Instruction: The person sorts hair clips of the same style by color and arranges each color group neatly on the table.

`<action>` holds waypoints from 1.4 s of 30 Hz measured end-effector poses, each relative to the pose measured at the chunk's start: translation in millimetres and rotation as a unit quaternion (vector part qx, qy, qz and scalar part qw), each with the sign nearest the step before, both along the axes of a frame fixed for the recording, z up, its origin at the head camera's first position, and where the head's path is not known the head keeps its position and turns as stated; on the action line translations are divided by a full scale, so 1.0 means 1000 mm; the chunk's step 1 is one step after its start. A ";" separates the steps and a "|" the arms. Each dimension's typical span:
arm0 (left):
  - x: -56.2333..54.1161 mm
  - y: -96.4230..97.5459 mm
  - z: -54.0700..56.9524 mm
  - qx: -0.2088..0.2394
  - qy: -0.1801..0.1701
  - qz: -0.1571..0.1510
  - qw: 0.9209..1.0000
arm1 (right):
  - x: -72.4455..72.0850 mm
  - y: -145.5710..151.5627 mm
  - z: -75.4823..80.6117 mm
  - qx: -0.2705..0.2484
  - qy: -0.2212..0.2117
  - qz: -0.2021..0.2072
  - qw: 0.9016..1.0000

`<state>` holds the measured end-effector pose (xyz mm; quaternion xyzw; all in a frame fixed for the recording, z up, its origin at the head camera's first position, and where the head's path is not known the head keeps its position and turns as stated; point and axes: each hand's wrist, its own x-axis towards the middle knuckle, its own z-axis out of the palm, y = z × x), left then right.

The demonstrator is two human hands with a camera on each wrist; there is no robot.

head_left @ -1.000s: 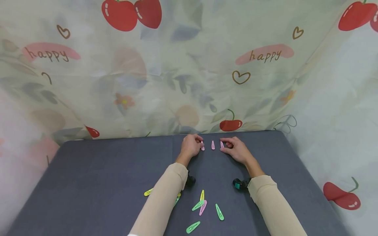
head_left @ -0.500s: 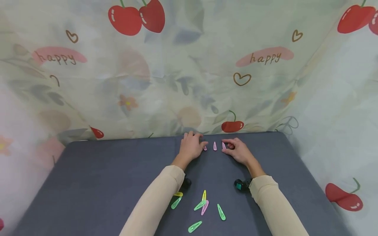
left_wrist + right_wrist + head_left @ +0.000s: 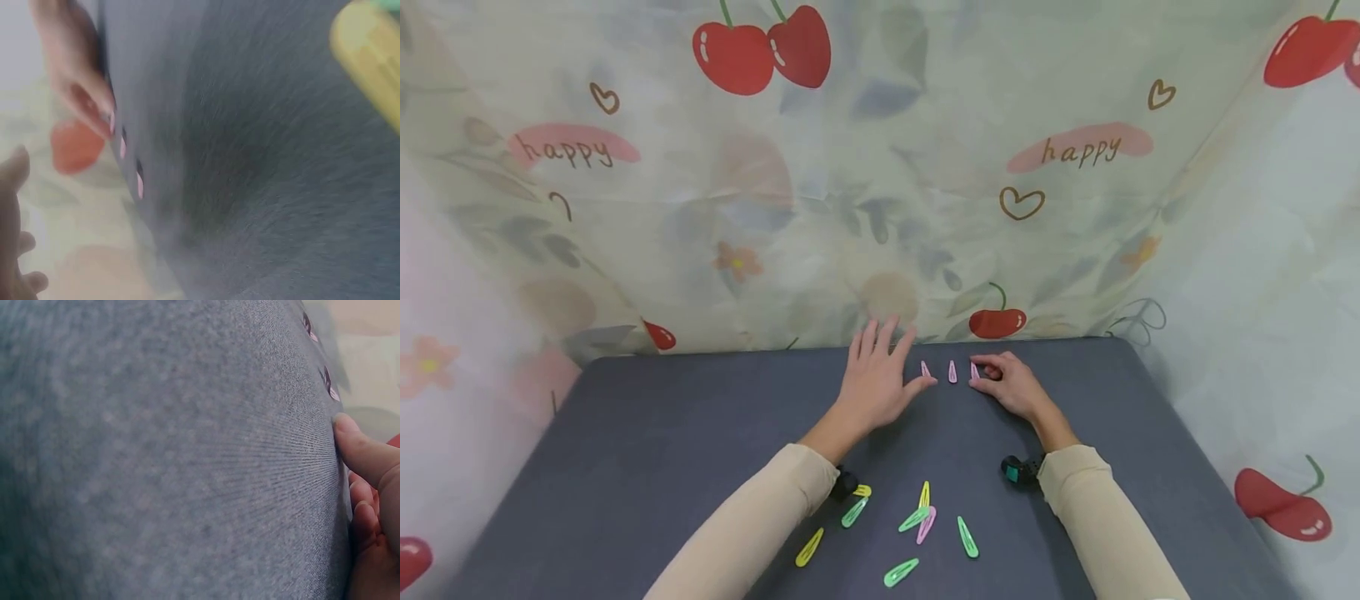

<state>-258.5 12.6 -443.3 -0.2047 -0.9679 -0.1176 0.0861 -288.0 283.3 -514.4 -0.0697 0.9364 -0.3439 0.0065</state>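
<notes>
Head: the spread left hand (image 3: 874,383) holds nothing, its thumb overlapping the left pink clip (image 3: 925,367); at its three o'clock, the right hand (image 3: 1011,386) pinches the right pink clip (image 3: 975,372). Left wrist: a yellow clip (image 3: 374,57) — blurred, cut off — at two o'clock. Right wrist: thumb (image 3: 365,453) hides the pinched clip.

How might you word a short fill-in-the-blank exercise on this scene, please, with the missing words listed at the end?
1. The pink snap hair clips in the far row number ____.
2. The right hand pinches the clip at that row's ____ end.
3. The left hand is nearest to the clip at the row's ____ end.
4. Among the scattered hair clips nearer the person, exactly four visible ones are ____.

Missing words: three; right; left; green.
</notes>
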 end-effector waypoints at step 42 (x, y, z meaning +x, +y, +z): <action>0.122 -0.022 -0.037 0.013 -0.153 -0.176 0.972 | 0.002 -0.002 0.003 0.001 -0.001 -0.003 1.000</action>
